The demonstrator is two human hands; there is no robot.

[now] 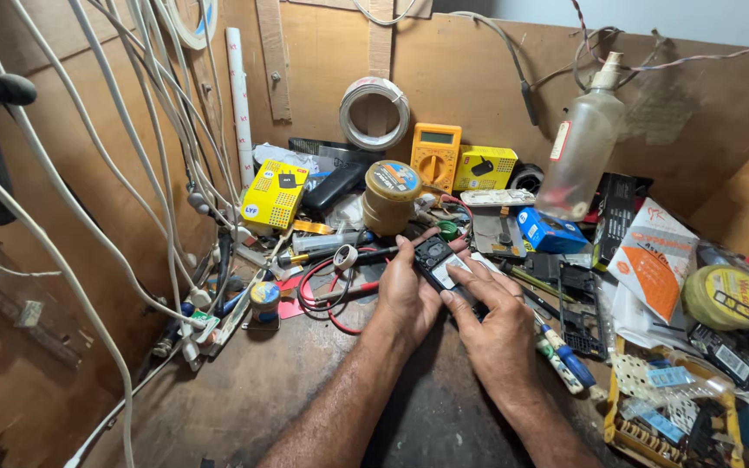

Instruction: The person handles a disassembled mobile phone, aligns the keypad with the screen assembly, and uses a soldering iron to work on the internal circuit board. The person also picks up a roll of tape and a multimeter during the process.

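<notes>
My left hand [407, 290] cradles a small black device [440, 263] with a round dial and a pale panel, thumb resting along its top edge. My right hand [494, 322] comes in from the right, its fingers lying across the device's lower part and its fingertips pressing on the pale panel. Both hands hover just above the worn wooden bench [262, 390], in the middle of the clutter.
A yellow multimeter [435, 154], yellow boxes [275, 195], a tan tin [390, 196], a cloudy plastic bottle [581, 143] and a wire coil [374, 113] stand behind. White cables [158, 156] hang at left. Screwdrivers, red wires, packets and a round yellow tin [726, 296] crowd the right.
</notes>
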